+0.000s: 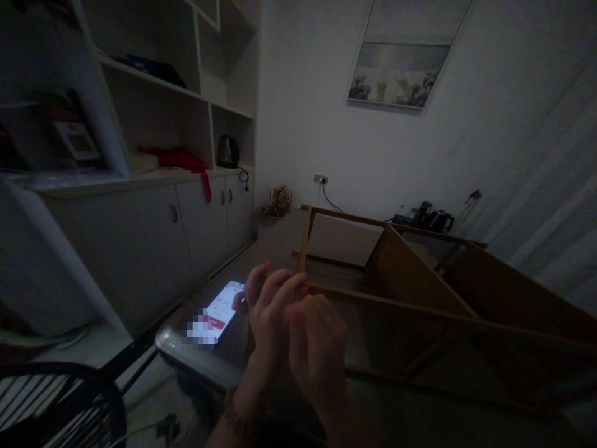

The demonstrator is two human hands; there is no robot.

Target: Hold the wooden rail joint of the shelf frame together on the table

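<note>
My left hand (pixel 268 305) is raised over the table, palm turned away, its fingers loosely bent and spread apart with nothing visible in them. Close beside it, my right hand (pixel 319 336) has its fingers curled in; whether anything small is inside cannot be seen. The hands nearly touch or overlap at the fingertips. Left of them lies a phone (pixel 226 308) with a lit screen, partly blurred out. Just beyond the hands, a brown wooden shelf frame (pixel 420 267) lies on its side on the table.
The table (pixel 280 239) has a rounded near-left corner. A black slatted chair (pixel 60 398) is at lower left. White cabinets (pixel 140 242) line the left wall, with a kettle (pixel 228 151) and red cloth (pixel 181 158) on them. Dark items (pixel 424 218) sit behind the frame. The room is dim.
</note>
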